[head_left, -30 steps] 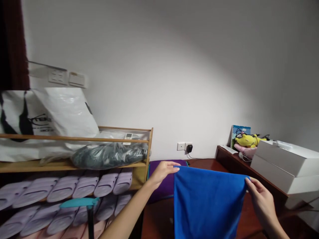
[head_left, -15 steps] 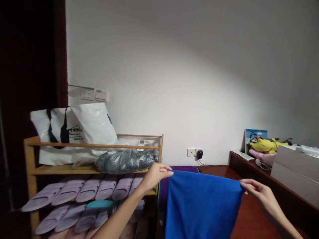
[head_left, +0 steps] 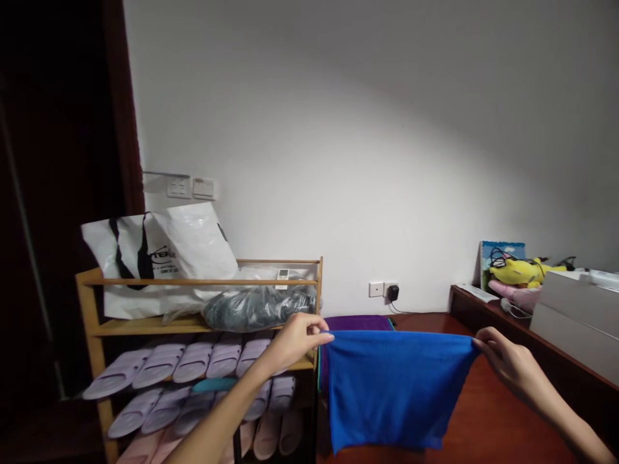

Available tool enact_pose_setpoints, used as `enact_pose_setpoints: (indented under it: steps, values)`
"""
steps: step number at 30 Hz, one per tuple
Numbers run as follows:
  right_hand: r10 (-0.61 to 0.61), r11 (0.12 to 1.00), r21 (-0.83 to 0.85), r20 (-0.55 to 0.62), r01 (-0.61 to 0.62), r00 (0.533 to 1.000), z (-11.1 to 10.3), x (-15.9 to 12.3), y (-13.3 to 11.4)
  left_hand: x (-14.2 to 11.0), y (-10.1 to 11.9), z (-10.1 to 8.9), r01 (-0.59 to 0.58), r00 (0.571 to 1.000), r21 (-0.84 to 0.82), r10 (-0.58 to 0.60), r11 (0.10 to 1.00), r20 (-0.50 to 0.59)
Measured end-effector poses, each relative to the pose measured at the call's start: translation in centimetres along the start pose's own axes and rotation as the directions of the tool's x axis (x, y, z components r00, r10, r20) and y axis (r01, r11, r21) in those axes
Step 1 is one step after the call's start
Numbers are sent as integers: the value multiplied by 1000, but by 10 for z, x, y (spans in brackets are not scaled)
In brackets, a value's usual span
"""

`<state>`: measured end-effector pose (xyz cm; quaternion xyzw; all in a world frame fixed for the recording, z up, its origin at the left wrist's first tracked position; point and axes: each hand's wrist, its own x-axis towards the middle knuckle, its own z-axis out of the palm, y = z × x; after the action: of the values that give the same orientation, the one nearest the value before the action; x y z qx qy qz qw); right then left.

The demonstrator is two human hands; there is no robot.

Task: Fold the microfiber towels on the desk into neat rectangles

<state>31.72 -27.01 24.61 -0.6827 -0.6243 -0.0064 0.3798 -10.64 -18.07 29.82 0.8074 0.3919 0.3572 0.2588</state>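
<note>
A bright blue cloth (head_left: 396, 386) hangs stretched between my two hands, its upper edge nearly level and its lower hem loose. My left hand (head_left: 298, 338) pinches the upper left corner between thumb and fingers. At the upper right corner, my right hand (head_left: 503, 357) grips the cloth the same way. Behind the cloth, a purple folded item (head_left: 358, 323) lies on the reddish-brown wooden surface (head_left: 488, 393), partly hidden by the cloth and my left hand.
A wooden shoe rack (head_left: 91, 316) with lilac slippers (head_left: 193, 361) and a white bag (head_left: 198, 245) stands left. White boxes (head_left: 570, 316) and a yellow plush toy (head_left: 517, 272) sit on a raised ledge at right. A black plug (head_left: 393, 292) is in the wall socket.
My view has swung left, bringing the whole rack into sight. Both hands still hold the cloth corners; the cloth's lower hem has come up into view.
</note>
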Motion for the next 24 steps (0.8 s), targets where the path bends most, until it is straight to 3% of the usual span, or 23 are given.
enact_pose_setpoints:
  steps: [3, 7, 12, 18, 21, 24]
  values:
    - [45, 985, 164, 9, -46, 999, -16, -12, -8, -20, 19, -11, 46, 998, -106, -40, 993, 56]
    - [153, 858, 480, 103, -184, 983, -31, -37, -16, -47, 34, -22, 88, 995, -232, -76, 969, 61]
    - [252, 756, 570, 199, -321, 947, -25, -57, -7, -68, 30, -18, 202, 978, -316, -175, 927, 111]
    - [121, 702, 611, 403, -366, 907, -3, -57, 16, -73, 3, 13, 330, 944, -597, -265, 731, 197]
    - [43, 665, 657, 441, -355, 896, 14, -49, 23, -65, -24, 34, 342, 939, -578, -254, 741, 231]
    - [67, 624, 686, 430, -374, 900, 43, -36, 37, -49, -60, 60, 354, 935, -533, -269, 769, 232]
